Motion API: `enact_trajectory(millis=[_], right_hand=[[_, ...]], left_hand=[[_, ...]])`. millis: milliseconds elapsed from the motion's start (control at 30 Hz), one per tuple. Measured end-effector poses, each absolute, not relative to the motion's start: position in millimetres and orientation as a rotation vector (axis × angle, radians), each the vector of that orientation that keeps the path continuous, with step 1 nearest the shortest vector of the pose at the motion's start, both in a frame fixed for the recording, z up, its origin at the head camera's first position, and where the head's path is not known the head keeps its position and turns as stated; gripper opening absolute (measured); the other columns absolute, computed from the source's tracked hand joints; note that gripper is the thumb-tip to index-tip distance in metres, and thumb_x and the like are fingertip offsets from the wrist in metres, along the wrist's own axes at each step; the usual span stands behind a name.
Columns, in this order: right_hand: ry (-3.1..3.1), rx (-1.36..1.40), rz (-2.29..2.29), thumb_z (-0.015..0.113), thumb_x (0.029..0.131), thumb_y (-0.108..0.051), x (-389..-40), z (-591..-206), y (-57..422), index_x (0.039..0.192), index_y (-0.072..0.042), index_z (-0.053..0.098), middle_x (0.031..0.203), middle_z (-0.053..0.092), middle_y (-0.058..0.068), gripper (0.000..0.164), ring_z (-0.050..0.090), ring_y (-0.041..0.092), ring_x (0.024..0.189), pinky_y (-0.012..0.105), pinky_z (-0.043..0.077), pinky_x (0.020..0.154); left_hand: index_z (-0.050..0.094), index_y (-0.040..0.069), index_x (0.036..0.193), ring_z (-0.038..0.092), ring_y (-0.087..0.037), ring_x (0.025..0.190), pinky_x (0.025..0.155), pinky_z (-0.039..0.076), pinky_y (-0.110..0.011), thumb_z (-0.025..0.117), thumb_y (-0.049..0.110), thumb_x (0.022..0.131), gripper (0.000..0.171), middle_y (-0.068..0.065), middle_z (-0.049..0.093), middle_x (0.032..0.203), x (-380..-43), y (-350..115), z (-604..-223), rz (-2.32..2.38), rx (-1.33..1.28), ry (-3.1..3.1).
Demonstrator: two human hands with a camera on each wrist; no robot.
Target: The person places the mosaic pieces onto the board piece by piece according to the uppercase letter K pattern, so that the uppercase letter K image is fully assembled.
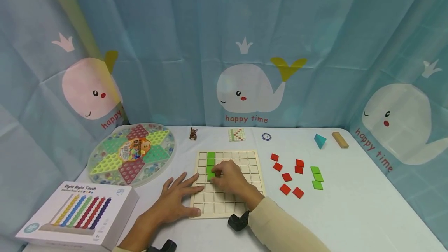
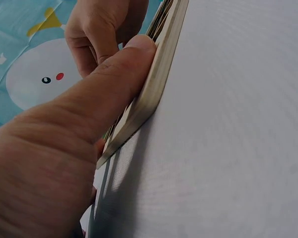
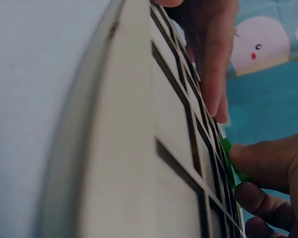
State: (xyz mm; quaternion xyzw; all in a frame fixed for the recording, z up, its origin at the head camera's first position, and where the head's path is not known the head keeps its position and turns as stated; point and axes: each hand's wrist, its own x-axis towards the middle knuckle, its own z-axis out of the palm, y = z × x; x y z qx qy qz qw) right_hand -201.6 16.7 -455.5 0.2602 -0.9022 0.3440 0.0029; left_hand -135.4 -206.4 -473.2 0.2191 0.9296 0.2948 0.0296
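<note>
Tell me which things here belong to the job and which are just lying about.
Likely in the job:
wooden grid board
green tiles
red tiles
small grid card

Probably just lying about:
round star-patterned board
bead toy box
brown figurine
chip
teal pyramid
wooden block

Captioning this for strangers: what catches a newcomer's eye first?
Probably the right hand pinching a green tile on the gridded board, with the left hand spread at the board's left edge. Red tiles lie scattered to its right; a whale-print curtain hangs behind.
</note>
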Motion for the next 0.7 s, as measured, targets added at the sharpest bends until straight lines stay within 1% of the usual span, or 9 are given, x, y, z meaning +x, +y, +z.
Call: enact_trajectory(millis=[167, 300, 367, 467, 567, 600, 667, 700], right_hand=[[-2.849, 0.815, 1.002, 0.076, 0.081, -0.017, -200.1, -456.0, 13.6, 0.101, -0.009, 0.076, 0.08, 0.06, -0.01, 0.022, 0.049, 0.009, 0.079, 0.027, 0.043, 0.069], [-2.819, 0.834, 1.07, 0.075, 0.081, -0.017, -197.9, -454.2, 15.7, 0.105, -0.007, 0.075, 0.08, 0.06, -0.011, 0.025, 0.049, 0.011, 0.078, 0.028, 0.044, 0.068], [-2.777, 0.849, 1.133, 0.074, 0.082, -0.017, -196.3, -452.2, 20.2, 0.107, -0.006, 0.074, 0.081, 0.061, -0.012, 0.027, 0.052, 0.011, 0.079, 0.03, 0.046, 0.073], [-2.709, 0.862, 1.223, 0.072, 0.084, -0.018, -191.3, -445.2, 31.3, 0.109, -0.006, 0.073, 0.086, 0.065, -0.01, 0.028, 0.055, 0.015, 0.085, 0.034, 0.047, 0.078], [-2.641, 0.864, 1.295, 0.072, 0.085, -0.019, -184.0, -432.8, 46.5, 0.111, -0.009, 0.072, 0.091, 0.067, -0.005, 0.028, 0.056, 0.019, 0.091, 0.041, 0.047, 0.08], [-2.621, 0.86, 1.305, 0.073, 0.085, -0.019, -181.1, -428.0, 52.2, 0.112, -0.011, 0.072, 0.092, 0.066, -0.004, 0.028, 0.055, 0.019, 0.092, 0.041, 0.048, 0.078], [-2.575, 0.848, 1.325, 0.074, 0.084, -0.018, -175.5, -417.4, 64.2, 0.113, -0.014, 0.071, 0.095, 0.066, -0.006, 0.029, 0.055, 0.018, 0.094, 0.043, 0.048, 0.078], [-2.55, 0.845, 1.327, 0.074, 0.084, -0.018, -172.9, -412.3, 70.4, 0.113, -0.015, 0.071, 0.095, 0.065, -0.009, 0.029, 0.054, 0.016, 0.095, 0.044, 0.048, 0.079]], left_hand=[[0.065, 0.024, 0.128, 0.018, -0.04, 0.141, 0.105, 0.001, -0.063, 0.074, 0.064, 0.069, 0.073, -0.001, 0.038, 0.151, -135.7, -206.8, -473.4, 0.907, 0.684, 2.873], [0.065, 0.023, 0.128, 0.018, -0.04, 0.141, 0.105, 0.0, -0.064, 0.074, 0.064, 0.069, 0.073, -0.002, 0.038, 0.151, -135.3, -206.8, -473.0, 0.914, 0.681, 2.868], [0.065, 0.023, 0.128, 0.018, -0.04, 0.141, 0.105, 0.0, -0.063, 0.074, 0.064, 0.069, 0.073, -0.002, 0.038, 0.151, -135.2, -206.8, -472.8, 0.916, 0.68, 2.867], [0.066, 0.023, 0.128, 0.018, -0.041, 0.141, 0.105, 0.001, -0.064, 0.074, 0.063, 0.069, 0.072, -0.003, 0.039, 0.15, -134.9, -206.5, -471.9, 0.92, 0.69, 2.866], [0.065, 0.023, 0.128, 0.019, -0.042, 0.14, 0.104, 0.002, -0.065, 0.073, 0.064, 0.07, 0.072, -0.004, 0.039, 0.15, -134.7, -206.0, -470.8, 0.925, 0.702, 2.862], [0.065, 0.023, 0.128, 0.019, -0.042, 0.14, 0.104, 0.002, -0.065, 0.073, 0.064, 0.07, 0.072, -0.004, 0.039, 0.15, -134.6, -205.7, -470.3, 0.928, 0.705, 2.859], [0.065, 0.022, 0.129, 0.019, -0.042, 0.14, 0.103, 0.002, -0.066, 0.073, 0.064, 0.07, 0.073, -0.005, 0.039, 0.15, -134.5, -205.7, -469.8, 0.931, 0.706, 2.858], [0.065, 0.022, 0.129, 0.019, -0.042, 0.14, 0.104, 0.002, -0.065, 0.073, 0.064, 0.07, 0.073, -0.005, 0.039, 0.15, -134.5, -205.9, -469.6, 0.932, 0.703, 2.856]])
